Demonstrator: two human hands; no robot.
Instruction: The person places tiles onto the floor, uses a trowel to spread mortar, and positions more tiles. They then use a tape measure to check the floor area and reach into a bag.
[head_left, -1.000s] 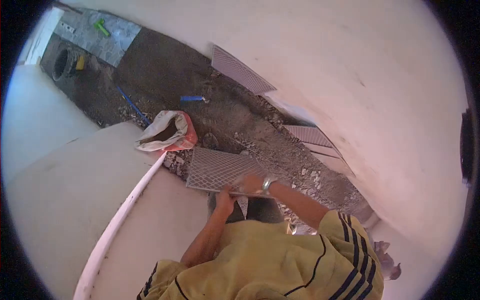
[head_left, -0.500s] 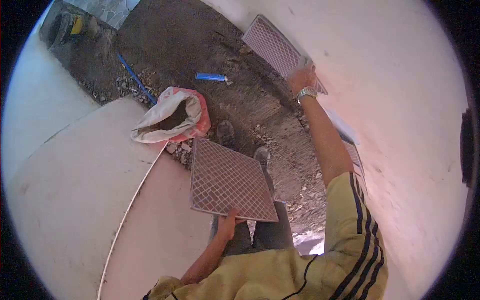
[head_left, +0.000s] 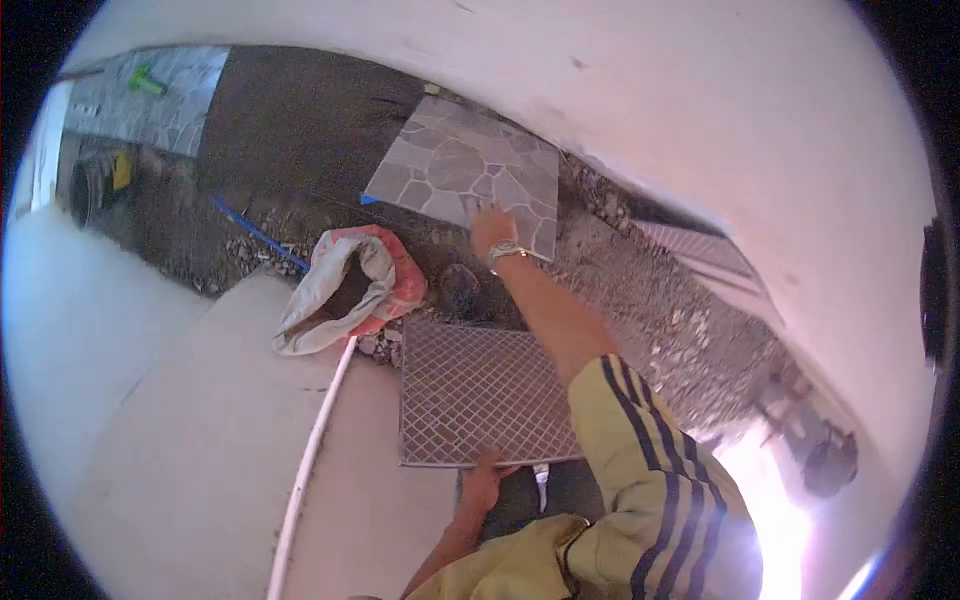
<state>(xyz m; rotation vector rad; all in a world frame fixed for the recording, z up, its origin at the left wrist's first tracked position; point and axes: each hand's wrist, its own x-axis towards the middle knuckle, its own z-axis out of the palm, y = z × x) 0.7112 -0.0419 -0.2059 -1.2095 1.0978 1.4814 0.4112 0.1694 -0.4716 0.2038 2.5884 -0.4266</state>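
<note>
My left hand [head_left: 483,482] grips the near edge of a square tile [head_left: 480,395], whose reddish-brown back with a pale grid faces up over my legs. Ahead, my right hand [head_left: 493,228], with a metal watch on the wrist, holds the near edge of a second tile [head_left: 460,160]. That tile shows its grey stone-patterned face and lies over the dark ground by the wall. A bit of a blue object [head_left: 369,199] sticks out at its left corner. Whether the tile touches the ground is not clear.
An open red and white sack [head_left: 405,270] stands left of centre. Beyond it are a blue rod [head_left: 260,238], a dark bucket [head_left: 88,190] and laid stone-patterned tiles [head_left: 185,100] with a green tool [head_left: 146,80]. More tiles [head_left: 700,245] lean along the right wall.
The view has shifted. My right hand has moved from the wall inward, and its tile has turned from grid back to patterned face. The left hand still holds its tile, now more level.
</note>
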